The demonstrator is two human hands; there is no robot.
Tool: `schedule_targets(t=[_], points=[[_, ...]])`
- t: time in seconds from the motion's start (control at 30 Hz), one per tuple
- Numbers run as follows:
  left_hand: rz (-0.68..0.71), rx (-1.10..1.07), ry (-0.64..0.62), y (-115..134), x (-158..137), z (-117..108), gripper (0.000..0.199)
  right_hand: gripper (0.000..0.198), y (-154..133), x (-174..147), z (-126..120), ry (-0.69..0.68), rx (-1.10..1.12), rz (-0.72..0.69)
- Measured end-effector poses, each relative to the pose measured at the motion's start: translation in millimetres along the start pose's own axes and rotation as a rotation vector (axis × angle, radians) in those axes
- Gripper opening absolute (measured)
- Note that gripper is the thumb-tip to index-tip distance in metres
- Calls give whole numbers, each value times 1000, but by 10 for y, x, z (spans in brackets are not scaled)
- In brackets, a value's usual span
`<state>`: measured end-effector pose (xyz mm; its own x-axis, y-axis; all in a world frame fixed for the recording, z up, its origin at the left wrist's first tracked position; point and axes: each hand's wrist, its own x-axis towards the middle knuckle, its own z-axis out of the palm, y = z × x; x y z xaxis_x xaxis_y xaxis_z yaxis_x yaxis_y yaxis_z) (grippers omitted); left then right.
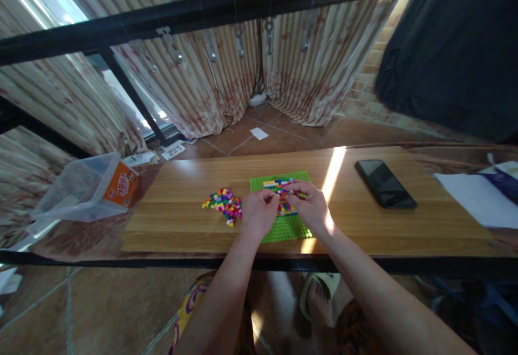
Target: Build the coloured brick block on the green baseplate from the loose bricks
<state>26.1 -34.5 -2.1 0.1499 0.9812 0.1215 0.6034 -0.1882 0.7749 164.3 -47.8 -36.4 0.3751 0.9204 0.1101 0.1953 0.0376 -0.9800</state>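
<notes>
A green studded baseplate (285, 230) lies on the wooden board, with small multicoloured building bricks (279, 183) set in rows on its middle. Over the left part of these rows is my left hand (259, 213), its thumb and forefinger pinched together. My right hand (309, 205) reaches in from the other side, fingers curled and closed above the bricks, close to the left fingertips. Whatever either hand grips is too small or hidden to name. A loose pile of coloured bricks (224, 204) sits left of the baseplate, beside my left hand.
On the wooden board (170, 231), a black smartphone (384, 183) lies to the right. A clear plastic box (84, 188) with an orange label stands at the left. White papers (465, 198) are at the far right. A dark metal bar (226, 7) crosses beyond, before striped curtains.
</notes>
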Motion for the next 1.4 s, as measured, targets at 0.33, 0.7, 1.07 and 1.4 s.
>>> schedule_targets(t=[0.33, 0.7, 1.07, 1.4], points=[[8, 22, 5, -14, 11, 3, 25, 18, -4, -17, 41, 23, -10, -14], [15, 44, -16, 6, 38, -49, 30, 17, -113, -53, 129, 78, -44, 4], [46, 142, 4, -34, -22, -52, 29, 19, -174, -74, 168, 101, -82, -2], [106, -241, 189, 1, -394, -447, 29, 26, -288, -73, 182, 68, -134, 61]])
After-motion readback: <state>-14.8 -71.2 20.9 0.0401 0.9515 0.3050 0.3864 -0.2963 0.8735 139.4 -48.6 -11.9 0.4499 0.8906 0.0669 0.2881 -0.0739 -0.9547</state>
